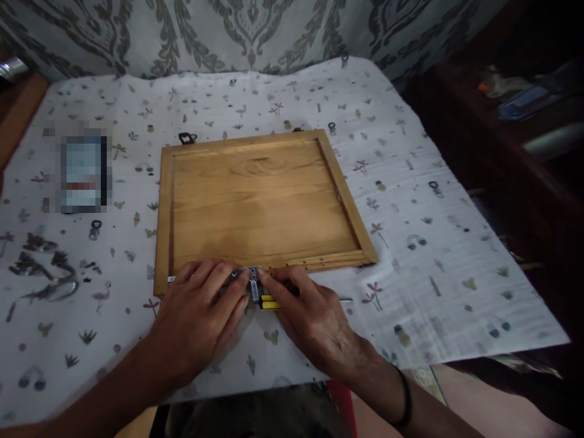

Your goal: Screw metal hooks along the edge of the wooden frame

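Observation:
A framed wooden panel (260, 201) lies flat on the cloth, its recessed face upward. At its near edge is a silver metal fitting (253, 281) with holes; its exact kind is unclear. My left hand (196, 313) is closed over that edge, thumb and fingers pressing the fitting from the left. From the right, my right hand (314, 316) touches the fitting with its fingertips. A screwdriver with a yellow and black handle (270, 302) is tucked in my right hand, its shaft (347, 299) pointing right. Small dark holes run along the near frame strip.
A patterned cloth (410, 292) covers the table. Metal pieces (48, 267) lie in a loose group at the left, below a blurred-out phone-like object (84, 173). Dark metal fittings (187, 139) show at the panel's far edge. A dark shelf with items (524, 109) stands at right.

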`<state>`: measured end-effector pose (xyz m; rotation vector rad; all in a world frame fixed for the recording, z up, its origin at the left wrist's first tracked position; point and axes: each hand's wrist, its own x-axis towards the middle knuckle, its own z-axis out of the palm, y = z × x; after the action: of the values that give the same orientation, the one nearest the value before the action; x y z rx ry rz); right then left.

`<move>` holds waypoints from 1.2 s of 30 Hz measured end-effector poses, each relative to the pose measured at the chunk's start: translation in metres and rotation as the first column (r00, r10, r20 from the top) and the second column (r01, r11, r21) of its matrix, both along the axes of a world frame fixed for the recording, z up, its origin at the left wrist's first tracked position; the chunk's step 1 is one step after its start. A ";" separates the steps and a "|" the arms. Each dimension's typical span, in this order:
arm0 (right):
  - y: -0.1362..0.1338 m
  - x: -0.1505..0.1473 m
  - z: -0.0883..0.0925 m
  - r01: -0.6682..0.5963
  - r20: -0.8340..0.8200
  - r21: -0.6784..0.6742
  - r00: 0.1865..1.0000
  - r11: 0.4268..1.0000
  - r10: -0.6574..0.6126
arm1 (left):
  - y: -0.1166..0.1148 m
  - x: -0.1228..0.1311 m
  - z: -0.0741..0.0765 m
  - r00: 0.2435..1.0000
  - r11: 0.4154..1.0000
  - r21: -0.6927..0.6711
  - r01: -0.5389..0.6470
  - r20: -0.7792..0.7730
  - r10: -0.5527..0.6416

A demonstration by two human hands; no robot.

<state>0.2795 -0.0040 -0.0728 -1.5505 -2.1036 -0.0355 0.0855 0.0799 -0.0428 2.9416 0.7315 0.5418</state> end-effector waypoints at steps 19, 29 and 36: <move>0.001 0.000 0.002 0.015 -0.005 -0.022 1.000 1.000 -0.016 | 0.002 -0.001 0.003 0.999 0.999 -0.042 0.029 -0.021 -0.030; -0.001 0.002 -0.001 0.006 -0.046 -0.059 0.999 0.998 -0.008 | 0.002 -0.001 0.006 0.999 0.999 -0.034 0.038 -0.037 -0.039; -0.001 0.004 0.004 0.003 -0.084 0.005 0.997 1.000 -0.002 | 0.002 -0.001 0.005 0.999 0.998 -0.048 0.037 -0.028 -0.038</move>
<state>0.2835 -0.0050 -0.0685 -1.5250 -2.0351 0.0224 0.0843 0.0819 -0.0382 2.9183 0.6812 0.4733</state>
